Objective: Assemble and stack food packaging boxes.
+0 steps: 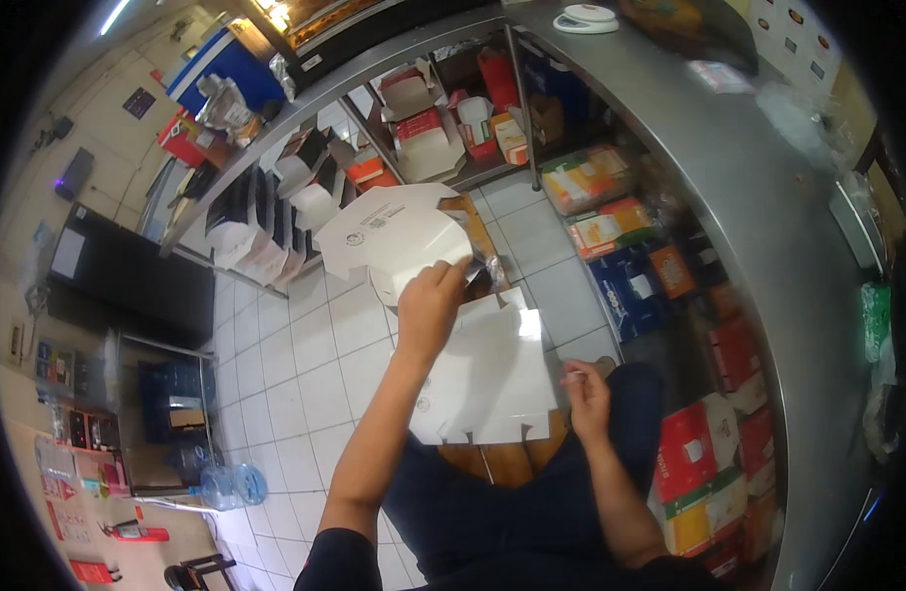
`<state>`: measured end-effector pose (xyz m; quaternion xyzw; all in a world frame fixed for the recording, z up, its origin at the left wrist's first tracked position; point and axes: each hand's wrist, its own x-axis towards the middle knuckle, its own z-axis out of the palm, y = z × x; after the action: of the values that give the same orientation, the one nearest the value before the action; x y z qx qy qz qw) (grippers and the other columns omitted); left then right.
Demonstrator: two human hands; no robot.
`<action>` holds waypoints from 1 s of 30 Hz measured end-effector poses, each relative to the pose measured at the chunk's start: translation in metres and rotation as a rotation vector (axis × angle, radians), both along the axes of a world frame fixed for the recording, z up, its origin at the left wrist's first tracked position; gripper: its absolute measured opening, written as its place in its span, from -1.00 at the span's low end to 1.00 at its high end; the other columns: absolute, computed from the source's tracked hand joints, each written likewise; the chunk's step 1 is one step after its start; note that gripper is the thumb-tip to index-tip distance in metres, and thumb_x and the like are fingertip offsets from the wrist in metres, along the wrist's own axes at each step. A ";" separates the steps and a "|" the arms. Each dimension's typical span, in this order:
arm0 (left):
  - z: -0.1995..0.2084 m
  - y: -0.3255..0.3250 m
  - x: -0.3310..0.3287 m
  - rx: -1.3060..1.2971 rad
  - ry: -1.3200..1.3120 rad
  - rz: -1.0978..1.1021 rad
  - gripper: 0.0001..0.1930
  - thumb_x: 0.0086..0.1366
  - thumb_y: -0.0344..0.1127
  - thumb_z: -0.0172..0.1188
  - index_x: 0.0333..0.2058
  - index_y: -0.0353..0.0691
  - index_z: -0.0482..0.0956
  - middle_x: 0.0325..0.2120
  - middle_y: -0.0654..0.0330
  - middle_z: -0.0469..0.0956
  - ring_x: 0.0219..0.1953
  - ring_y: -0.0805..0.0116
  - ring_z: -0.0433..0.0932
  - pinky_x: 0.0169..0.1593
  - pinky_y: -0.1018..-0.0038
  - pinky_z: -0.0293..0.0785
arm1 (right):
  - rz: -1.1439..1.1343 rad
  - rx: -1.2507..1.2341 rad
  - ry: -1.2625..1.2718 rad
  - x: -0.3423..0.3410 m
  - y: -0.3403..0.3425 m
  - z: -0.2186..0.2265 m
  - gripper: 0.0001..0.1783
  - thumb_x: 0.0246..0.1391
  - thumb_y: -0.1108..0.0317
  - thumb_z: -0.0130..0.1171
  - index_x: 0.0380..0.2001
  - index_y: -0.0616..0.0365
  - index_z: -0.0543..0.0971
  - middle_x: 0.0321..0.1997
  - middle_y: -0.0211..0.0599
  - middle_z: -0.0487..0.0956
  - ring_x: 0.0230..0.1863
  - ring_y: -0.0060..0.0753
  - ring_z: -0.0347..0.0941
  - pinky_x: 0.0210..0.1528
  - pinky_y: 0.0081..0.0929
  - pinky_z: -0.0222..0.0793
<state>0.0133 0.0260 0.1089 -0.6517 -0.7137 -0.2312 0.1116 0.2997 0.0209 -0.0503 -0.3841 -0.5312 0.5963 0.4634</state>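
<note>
A partly folded white cardboard box [394, 231] with printing on one panel stands in front of me, its panels raised. My left hand [433, 300] is closed on its near right edge, arm stretched forward. Closer to my lap, a flat white cardboard box blank [487, 369] with notched edges lies on a wooden surface [512, 463] between my legs. Just right of this blank is my right hand [589, 399], held above my right thigh with the fingers curled in a pinch. Whatever those fingers hold, if anything, is too small to make out.
Folded boxes [251, 231] fill a low shelf ahead, with red and white cartons [428, 128] beside them. A steel counter [709, 167] curves along my right, above stacks of packaging [699, 463]. Water jugs [231, 485] stand on the tiled floor [295, 369] at left.
</note>
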 end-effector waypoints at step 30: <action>-0.151 -0.162 0.082 -0.628 -0.346 -0.404 -0.20 -0.07 -0.26 0.57 0.22 -0.24 0.51 0.39 -0.08 0.29 0.41 -0.24 0.24 0.41 -0.04 0.20 | 0.066 0.083 -0.273 0.002 -0.013 -0.020 -0.83 0.31 0.40 0.18 -0.12 0.21 0.66 -0.14 -0.18 0.67 -0.13 -0.32 0.63 -0.05 -0.44 0.52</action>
<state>0.0958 -0.1365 -0.0425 -0.7326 -0.6156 -0.1255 -0.2619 0.3016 0.0078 -0.0699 -0.4247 -0.6258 0.5308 0.3825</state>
